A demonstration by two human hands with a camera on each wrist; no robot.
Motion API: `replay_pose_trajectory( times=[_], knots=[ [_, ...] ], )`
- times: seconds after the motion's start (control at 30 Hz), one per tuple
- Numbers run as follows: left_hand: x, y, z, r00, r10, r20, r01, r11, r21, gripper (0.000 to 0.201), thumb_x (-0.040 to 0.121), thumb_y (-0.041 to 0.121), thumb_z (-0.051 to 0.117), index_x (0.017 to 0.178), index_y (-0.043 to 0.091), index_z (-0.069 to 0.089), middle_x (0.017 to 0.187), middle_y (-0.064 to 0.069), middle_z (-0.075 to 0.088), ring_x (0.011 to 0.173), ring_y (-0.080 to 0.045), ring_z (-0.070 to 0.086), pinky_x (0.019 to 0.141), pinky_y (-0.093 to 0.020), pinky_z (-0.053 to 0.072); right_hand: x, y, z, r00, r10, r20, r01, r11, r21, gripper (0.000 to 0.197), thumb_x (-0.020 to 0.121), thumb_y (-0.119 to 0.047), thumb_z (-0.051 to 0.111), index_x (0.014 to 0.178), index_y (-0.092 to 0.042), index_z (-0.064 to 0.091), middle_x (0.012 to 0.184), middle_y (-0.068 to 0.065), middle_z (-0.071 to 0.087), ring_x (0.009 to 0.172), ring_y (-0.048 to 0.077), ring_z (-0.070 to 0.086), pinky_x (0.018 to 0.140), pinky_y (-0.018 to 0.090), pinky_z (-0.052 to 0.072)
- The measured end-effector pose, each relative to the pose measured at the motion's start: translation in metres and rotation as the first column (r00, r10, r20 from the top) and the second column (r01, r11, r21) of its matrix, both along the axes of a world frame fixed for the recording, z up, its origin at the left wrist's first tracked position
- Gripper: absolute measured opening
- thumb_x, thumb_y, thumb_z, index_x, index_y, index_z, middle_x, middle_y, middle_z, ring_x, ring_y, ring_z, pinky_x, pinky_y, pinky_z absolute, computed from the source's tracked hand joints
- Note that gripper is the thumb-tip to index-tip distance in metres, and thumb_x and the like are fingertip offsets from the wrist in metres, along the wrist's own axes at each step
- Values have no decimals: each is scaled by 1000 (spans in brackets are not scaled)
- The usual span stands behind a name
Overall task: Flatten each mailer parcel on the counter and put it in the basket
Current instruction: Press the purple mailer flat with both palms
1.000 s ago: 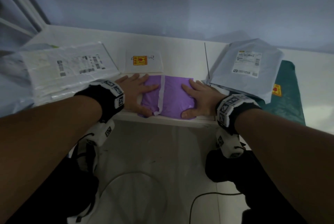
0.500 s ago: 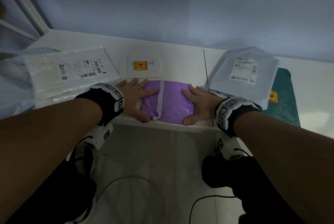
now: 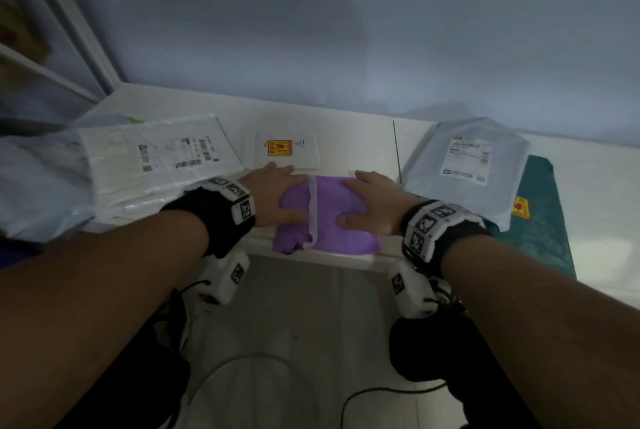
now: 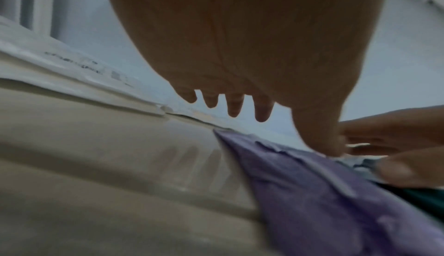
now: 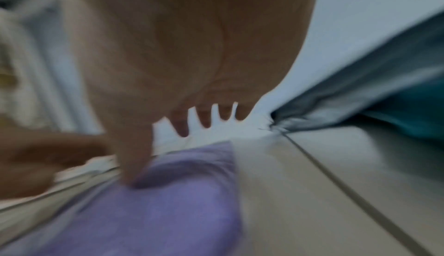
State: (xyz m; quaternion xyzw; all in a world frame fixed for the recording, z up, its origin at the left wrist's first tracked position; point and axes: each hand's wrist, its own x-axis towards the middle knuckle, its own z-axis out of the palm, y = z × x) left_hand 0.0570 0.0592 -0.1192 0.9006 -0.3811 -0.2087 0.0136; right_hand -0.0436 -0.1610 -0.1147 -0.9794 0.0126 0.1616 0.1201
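A purple mailer (image 3: 334, 221) with a white strip across it lies at the front edge of the white counter (image 3: 353, 138), and its near end hangs crumpled over the edge. My left hand (image 3: 277, 193) lies flat on its left side, my right hand (image 3: 375, 202) flat on its right side. Both thumbs rest on top of it. In the left wrist view the fingers (image 4: 234, 106) are straight and the thumb touches the purple mailer (image 4: 312, 203). The blurred right wrist view shows my thumb (image 5: 134, 161) pressing into the purple mailer (image 5: 168, 207).
A large white labelled mailer (image 3: 152, 158) lies at the left. A small white one with an orange sticker (image 3: 285, 150) sits behind my hands. At the right a grey mailer (image 3: 464, 165) overlaps a teal one (image 3: 540, 231). A cable (image 3: 381, 394) runs over the floor below.
The purple mailer has slid toward me and now hangs bunched over the counter edge. Both hands came back with it, still flat on its sides.
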Motion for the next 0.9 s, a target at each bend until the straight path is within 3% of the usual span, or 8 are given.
replay_pose_trajectory(
  times=[0.07, 0.17, 0.3, 0.37, 0.5, 0.63, 0.8, 0.9],
  knots=[
    [-6, -12, 6, 1000, -20, 0, 20, 998, -56, 100, 69, 81, 43, 150, 25, 27, 156, -8, 28, 143, -30, 25, 115, -35, 18, 7, 11, 5, 999, 32, 43, -31, 999, -7, 91, 83, -62, 64, 153, -19, 27, 161, 11, 19, 148, 30, 17, 120, 41, 19],
    [-19, -32, 2, 998, -50, -30, 44, 985, -165, 76, 74, 66, 57, 131, 18, 51, 128, -6, 56, 115, -25, 55, 94, -27, 41, 17, 24, -3, 997, 74, -8, -73, 995, 71, 80, 76, -54, 76, 138, -14, 46, 141, 11, 48, 130, 28, 46, 109, 36, 37],
    [-21, -39, -10, 990, -55, -131, 33, 986, -165, 60, 88, 38, 66, 136, 9, 46, 135, -6, 51, 118, -24, 53, 88, -18, 35, 18, 27, -12, 993, 76, -94, -64, 990, 125, 79, 74, -48, 79, 139, -19, 44, 132, 5, 55, 118, 23, 54, 102, 34, 43],
    [-18, -38, -12, 984, -60, -167, 32, 986, -162, 65, 87, 39, 67, 140, 9, 43, 140, -6, 47, 123, -22, 49, 88, -13, 30, 20, 25, -14, 988, 81, -132, -66, 991, 117, 87, 75, -53, 76, 145, -20, 37, 138, 4, 52, 123, 23, 52, 106, 39, 42],
    [-14, -34, -18, 983, -121, -140, 110, 990, -86, 91, 83, 48, 68, 151, 7, 23, 157, -11, 23, 144, -24, 24, 117, -28, 18, 22, 23, -13, 981, 100, -167, -85, 992, 98, 91, 77, -54, 74, 150, -17, 33, 146, 6, 44, 131, 24, 45, 112, 39, 36],
    [-15, -29, -23, 987, -125, -102, 118, 990, -71, 102, 81, 52, 68, 154, 11, 10, 162, -8, 8, 148, -19, 10, 118, -26, 8, 20, 19, -10, 976, 105, -190, -83, 989, 122, 98, 75, -47, 79, 152, -16, 27, 151, 4, 39, 136, 22, 41, 115, 37, 33],
    [-16, -29, -27, 989, -113, -100, 103, 990, -96, 99, 84, 54, 64, 154, 12, 8, 162, -10, 5, 148, -21, 8, 116, -24, 6, 16, 13, -14, 977, 84, -194, -61, 990, 124, 99, 72, -45, 82, 150, -14, 30, 151, 4, 39, 136, 22, 40, 114, 36, 32],
    [-16, -29, -31, 989, -125, -79, 120, 990, -70, 103, 82, 61, 61, 154, 15, 5, 162, -10, 2, 149, -22, 5, 118, -28, 5, 11, 11, -15, 980, 87, -177, -64, 990, 129, 103, 76, -45, 79, 154, -13, 21, 159, 6, 27, 144, 21, 29, 119, 32, 22]
  ],
)
